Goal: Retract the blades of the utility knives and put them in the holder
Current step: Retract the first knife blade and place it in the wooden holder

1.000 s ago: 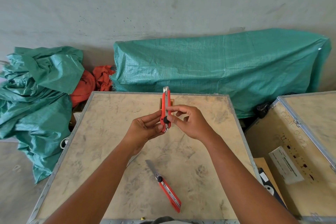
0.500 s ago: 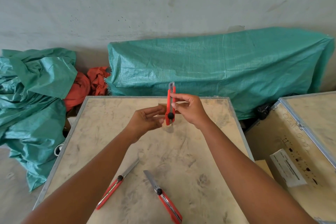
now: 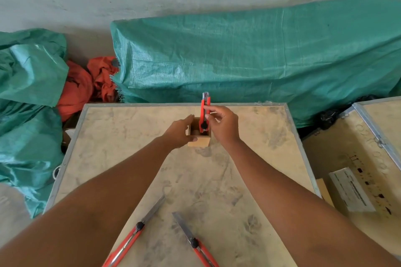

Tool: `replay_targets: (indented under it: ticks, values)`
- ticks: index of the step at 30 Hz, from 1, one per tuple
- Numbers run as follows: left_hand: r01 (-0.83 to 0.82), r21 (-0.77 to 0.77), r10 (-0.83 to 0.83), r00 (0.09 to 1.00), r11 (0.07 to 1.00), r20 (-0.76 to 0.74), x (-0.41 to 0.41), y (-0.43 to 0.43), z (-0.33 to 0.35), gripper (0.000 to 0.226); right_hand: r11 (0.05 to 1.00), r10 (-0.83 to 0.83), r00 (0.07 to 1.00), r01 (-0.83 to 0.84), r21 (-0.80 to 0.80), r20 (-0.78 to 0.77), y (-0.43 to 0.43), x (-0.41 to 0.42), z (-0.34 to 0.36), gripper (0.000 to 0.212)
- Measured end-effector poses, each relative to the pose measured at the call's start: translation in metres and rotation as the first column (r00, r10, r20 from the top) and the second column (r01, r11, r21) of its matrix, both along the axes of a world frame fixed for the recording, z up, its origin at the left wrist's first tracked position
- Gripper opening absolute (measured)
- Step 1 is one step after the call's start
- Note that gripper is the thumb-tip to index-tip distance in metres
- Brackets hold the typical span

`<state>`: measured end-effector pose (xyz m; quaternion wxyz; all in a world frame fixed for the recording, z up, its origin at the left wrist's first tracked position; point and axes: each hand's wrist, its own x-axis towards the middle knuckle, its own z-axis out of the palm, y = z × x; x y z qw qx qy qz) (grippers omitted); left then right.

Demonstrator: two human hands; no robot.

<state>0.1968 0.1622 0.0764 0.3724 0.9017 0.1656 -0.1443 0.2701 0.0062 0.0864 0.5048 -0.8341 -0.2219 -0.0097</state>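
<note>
A small square wooden holder (image 3: 200,140) stands on the far middle of the wooden table top (image 3: 249,136). My right hand (image 3: 223,124) pinches a red utility knife (image 3: 205,115) that stands upright with its lower end inside the holder; only a short stub of blade shows at its top. My left hand (image 3: 179,130) cups the holder's left side. Two more red utility knives lie near the front edge with long blades extended: one at the left (image 3: 132,238), one at the right (image 3: 195,241).
A green tarp-covered bundle (image 3: 260,56) lies behind the table, with crumpled green tarp (image 3: 28,93) and orange cloth (image 3: 86,84) at the left. A second wooden crate (image 3: 358,169) with a paper label stands at the right.
Both hands moved away from me. The right hand lowered the upright knife into the holder. The left hand let go of the knife and came to the holder's side.
</note>
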Motion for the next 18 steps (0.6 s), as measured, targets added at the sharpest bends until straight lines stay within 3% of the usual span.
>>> replay_targets:
  ticks: [5, 13, 18]
  values:
    - [-0.154, -0.114, 0.163, 0.984, 0.981, 0.076, 0.001, 0.004, -0.013, 0.073, 0.997, -0.004, 1.000, 0.006, -0.078, 0.026, 0.009, 0.010, -0.023, 0.028]
    - [-0.130, -0.134, 0.140, 0.987, 0.982, 0.073, 0.003, 0.017, -0.023, 0.079, 0.975, 0.006, 0.999, 0.003, -0.222, 0.041, 0.016, 0.011, -0.048, 0.027]
    - [-0.143, -0.175, 0.159, 0.984, 0.974, 0.082, 0.001, 0.017, -0.028, 0.079, 0.975, -0.076, 0.997, 0.075, -0.210, 0.001, 0.017, 0.010, -0.062, 0.020]
